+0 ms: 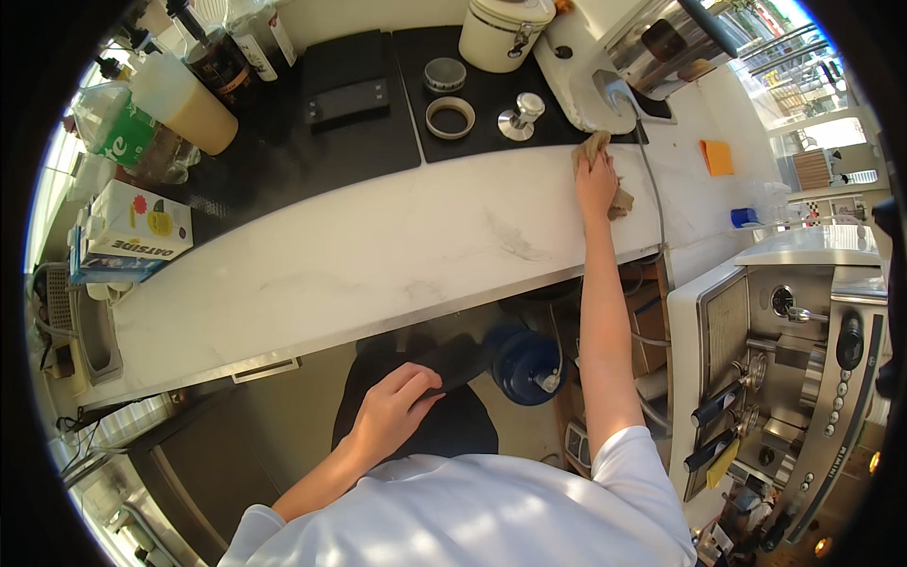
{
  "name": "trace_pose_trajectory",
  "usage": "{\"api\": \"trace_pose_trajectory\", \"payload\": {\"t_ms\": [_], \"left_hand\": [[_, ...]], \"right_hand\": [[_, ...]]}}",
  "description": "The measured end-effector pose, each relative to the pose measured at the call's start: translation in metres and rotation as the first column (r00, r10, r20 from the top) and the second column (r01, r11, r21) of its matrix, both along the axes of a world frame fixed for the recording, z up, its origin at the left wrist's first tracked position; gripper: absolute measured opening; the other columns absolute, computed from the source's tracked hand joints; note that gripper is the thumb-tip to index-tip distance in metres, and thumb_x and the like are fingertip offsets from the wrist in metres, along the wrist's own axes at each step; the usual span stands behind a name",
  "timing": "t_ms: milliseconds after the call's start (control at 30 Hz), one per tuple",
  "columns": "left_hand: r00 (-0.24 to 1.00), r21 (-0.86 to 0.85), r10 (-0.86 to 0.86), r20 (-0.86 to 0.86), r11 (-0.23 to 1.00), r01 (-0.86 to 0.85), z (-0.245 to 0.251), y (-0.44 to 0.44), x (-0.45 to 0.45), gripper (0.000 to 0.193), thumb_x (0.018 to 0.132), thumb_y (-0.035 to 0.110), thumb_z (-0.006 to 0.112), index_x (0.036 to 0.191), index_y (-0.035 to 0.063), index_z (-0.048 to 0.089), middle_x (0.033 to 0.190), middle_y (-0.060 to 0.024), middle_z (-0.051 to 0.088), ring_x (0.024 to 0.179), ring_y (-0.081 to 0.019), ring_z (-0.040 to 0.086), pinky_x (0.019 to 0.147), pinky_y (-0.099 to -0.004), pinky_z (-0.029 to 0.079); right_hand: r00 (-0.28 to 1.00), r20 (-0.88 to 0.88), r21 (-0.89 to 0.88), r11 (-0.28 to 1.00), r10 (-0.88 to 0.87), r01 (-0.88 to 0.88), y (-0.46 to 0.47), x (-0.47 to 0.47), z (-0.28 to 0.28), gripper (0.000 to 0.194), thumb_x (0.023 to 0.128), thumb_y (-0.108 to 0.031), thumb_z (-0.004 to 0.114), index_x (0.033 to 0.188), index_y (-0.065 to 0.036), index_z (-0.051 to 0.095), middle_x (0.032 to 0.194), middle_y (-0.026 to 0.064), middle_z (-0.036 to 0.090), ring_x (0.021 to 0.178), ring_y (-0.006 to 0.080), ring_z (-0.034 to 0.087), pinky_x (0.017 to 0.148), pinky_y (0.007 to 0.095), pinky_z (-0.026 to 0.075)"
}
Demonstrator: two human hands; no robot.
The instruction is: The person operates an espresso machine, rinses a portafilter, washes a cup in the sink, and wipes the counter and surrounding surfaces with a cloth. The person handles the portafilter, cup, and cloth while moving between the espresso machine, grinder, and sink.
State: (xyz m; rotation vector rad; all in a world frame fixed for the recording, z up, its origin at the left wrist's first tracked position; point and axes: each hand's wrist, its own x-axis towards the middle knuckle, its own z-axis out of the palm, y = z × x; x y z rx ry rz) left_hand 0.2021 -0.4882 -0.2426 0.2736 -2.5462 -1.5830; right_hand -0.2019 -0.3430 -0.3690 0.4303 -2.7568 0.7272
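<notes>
My right hand [595,186] grips a crumpled brown cloth [622,203] and presses it on the white marbled countertop [368,241], close to the foot of a coffee grinder [602,106]. Part of the cloth pokes out past my fingers, touching the grinder's base. My left hand [397,405] hangs in front of my body, below the counter edge. Its fingers are loosely bent, thumb apart from them, with nothing visible between. On the black mat [489,145] left of the cloth stand a metal coffee tamper [521,117], a dosing ring [450,118] and a round lidded tool [445,75].
Bottles [191,106] and an oat milk carton [142,223] crowd the left end. A black scale [347,104] and a cream canister [504,35] sit at the back. An espresso machine [779,368] stands to the right; a blue water jug [526,365] is below the counter. A grey cable [655,184] crosses the top.
</notes>
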Motion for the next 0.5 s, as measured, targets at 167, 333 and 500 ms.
{"api": "trace_pose_trajectory", "payload": {"t_ms": [167, 333, 500], "left_hand": [[0.985, 0.141, 0.024, 0.171, 0.989, -0.048, -0.012, -0.014, 0.030, 0.017, 0.069, 0.002, 0.069, 0.082, 0.0021, 0.058, 0.082, -0.0065, 0.058, 0.073, -0.0202, 0.060, 0.061, -0.0273, 0.050], [0.988, 0.085, -0.106, 0.112, 0.992, 0.097, -0.015, -0.027, 0.038, 0.017, 0.069, 0.003, 0.069, 0.082, 0.0026, 0.058, 0.080, -0.0059, 0.058, 0.071, -0.0204, 0.061, 0.060, -0.0278, 0.050], [0.977, 0.032, -0.188, 0.106, 0.982, 0.185, -0.008, -0.049, 0.040, 0.016, 0.069, 0.004, 0.068, 0.081, 0.0034, 0.058, 0.078, -0.0063, 0.058, 0.069, -0.0233, 0.059, 0.059, -0.0299, 0.049]], "right_hand": [[0.979, -0.041, -0.055, 0.978, 0.198, -0.200, -0.050, 0.069, 0.001, 0.042, 0.083, -0.022, 0.046, 0.117, 0.003, 0.048, 0.127, 0.0165, 0.045, 0.121, 0.0346, 0.036, 0.099, 0.0450, 0.025], [0.884, -0.066, -0.031, 0.884, 0.464, -0.466, -0.127, 0.192, 0.005, 0.039, 0.080, -0.019, 0.050, 0.113, 0.001, 0.050, 0.130, 0.0151, 0.042, 0.124, 0.0314, 0.033, 0.100, 0.0436, 0.025], [0.621, -0.012, -0.164, 0.611, 0.784, -0.775, -0.185, 0.295, 0.016, 0.037, 0.077, -0.018, 0.052, 0.110, -0.001, 0.053, 0.131, 0.0110, 0.041, 0.125, 0.0287, 0.033, 0.100, 0.0422, 0.026]]}}
